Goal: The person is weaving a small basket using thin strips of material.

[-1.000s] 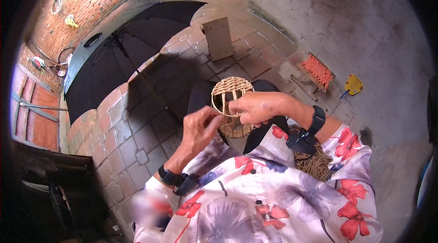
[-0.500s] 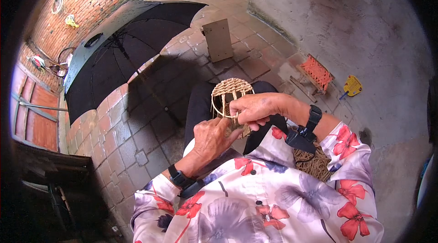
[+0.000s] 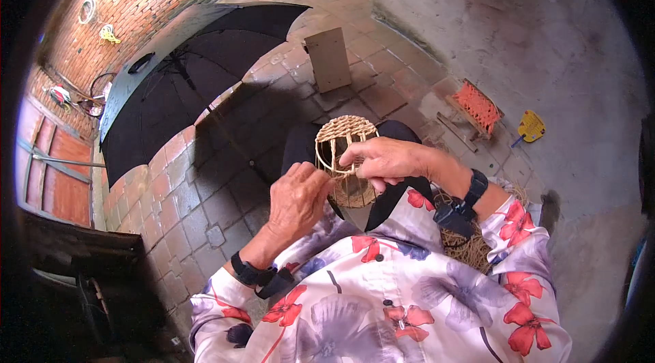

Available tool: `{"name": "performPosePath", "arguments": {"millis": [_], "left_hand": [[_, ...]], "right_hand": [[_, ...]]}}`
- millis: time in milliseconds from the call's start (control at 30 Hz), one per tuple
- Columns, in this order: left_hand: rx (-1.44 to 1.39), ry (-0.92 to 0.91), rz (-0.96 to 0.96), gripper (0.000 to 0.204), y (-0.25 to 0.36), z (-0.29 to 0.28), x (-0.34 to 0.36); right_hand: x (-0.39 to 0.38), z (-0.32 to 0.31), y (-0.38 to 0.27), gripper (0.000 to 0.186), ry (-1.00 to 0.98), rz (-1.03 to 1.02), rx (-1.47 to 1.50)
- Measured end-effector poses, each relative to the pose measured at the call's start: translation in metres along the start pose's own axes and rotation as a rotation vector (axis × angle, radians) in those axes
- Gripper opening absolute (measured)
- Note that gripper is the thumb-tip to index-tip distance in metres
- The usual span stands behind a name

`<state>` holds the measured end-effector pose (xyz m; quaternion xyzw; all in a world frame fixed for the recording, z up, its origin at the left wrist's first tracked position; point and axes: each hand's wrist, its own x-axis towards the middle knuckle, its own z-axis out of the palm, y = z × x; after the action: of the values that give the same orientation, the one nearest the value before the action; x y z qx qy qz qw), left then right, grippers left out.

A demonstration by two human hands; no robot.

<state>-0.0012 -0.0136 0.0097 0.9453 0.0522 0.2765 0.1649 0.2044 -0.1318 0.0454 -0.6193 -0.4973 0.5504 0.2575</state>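
Between the knees (image 3: 300, 149), the right hand (image 3: 390, 160) curls its fingers onto a partly woven basket's (image 3: 346, 129) rim; the left hand (image 3: 297, 197) bunches narrowly beside it, contents unclear.

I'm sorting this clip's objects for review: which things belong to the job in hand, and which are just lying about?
In the job:
partly woven frame, at left hand and right hand
cord bundle, probably

Lying about:
open black umbrella
upright board
orange-topped stool
yellow paddle-shaped object
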Motion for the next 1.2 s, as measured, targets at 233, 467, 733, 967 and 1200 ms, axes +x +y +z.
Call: {"name": "performPosePath", "arguments": {"millis": [233, 467, 733, 967, 1200], "left_hand": [[-0.189, -0.005, -0.079, 0.012, -0.04, 0.004, 0.035], [-0.277, -0.121, -0.173, 0.019, -0.051, 0.02, 0.058], [-0.335, -0.096, -0.197, 0.016, -0.051, 0.027, 0.058], [-0.399, 0.106, -0.344, 0.013, -0.035, 0.005, 0.015], [-0.415, -0.256, -0.297, 0.027, 0.0, 0.01, -0.016]], "right_hand": [[-0.003, 0.026, 0.022, 0.025, 0.47, -0.3, -0.216], [-0.005, 0.052, 0.028, 0.043, 0.664, -0.436, -0.703], [-0.004, 0.055, 0.014, 0.037, 0.579, -0.282, -0.871], [0.007, 0.017, 0.006, 0.034, 0.137, -0.187, -0.402], [0.003, 0.009, -0.011, 0.039, 0.009, 0.109, -0.182]]}}
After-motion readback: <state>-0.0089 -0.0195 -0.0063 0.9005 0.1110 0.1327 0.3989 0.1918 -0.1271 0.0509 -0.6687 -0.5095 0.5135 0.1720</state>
